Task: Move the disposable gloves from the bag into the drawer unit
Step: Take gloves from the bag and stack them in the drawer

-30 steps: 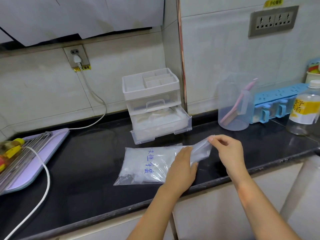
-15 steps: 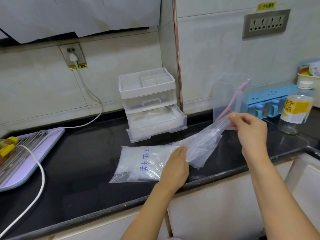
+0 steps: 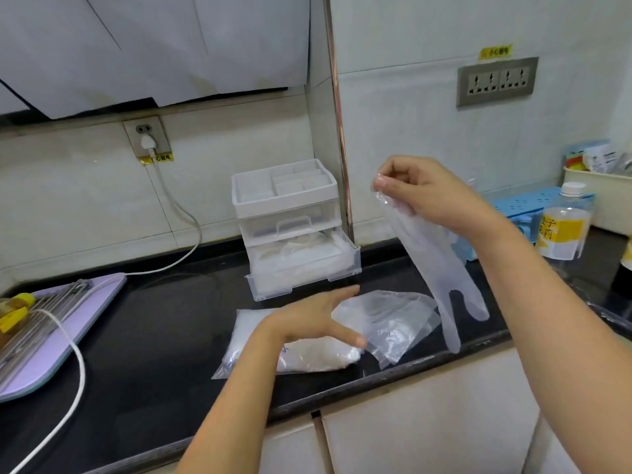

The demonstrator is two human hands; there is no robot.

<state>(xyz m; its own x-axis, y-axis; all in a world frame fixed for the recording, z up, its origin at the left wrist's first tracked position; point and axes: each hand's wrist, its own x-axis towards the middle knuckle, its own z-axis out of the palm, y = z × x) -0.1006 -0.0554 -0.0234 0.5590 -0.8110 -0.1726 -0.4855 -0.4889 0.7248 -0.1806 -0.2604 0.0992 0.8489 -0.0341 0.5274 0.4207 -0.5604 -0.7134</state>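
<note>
Aloft, the right hand (image 3: 434, 196) pinches a dangling glove (image 3: 438, 268).

Translucent clear glove (image 3: 441, 268), clear bag (image 3: 307, 358) with white contents and blue writing, white-and-clear drawer unit (image 3: 285, 213), glossy black bench (image 3: 154, 336), lilac board (image 3: 85, 314), white cable (image 3: 82, 371), pale blue rack (image 3: 523, 204), clear bottle (image 3: 562, 230) with yellow label, grey wall socket (image 3: 497, 81)
</note>
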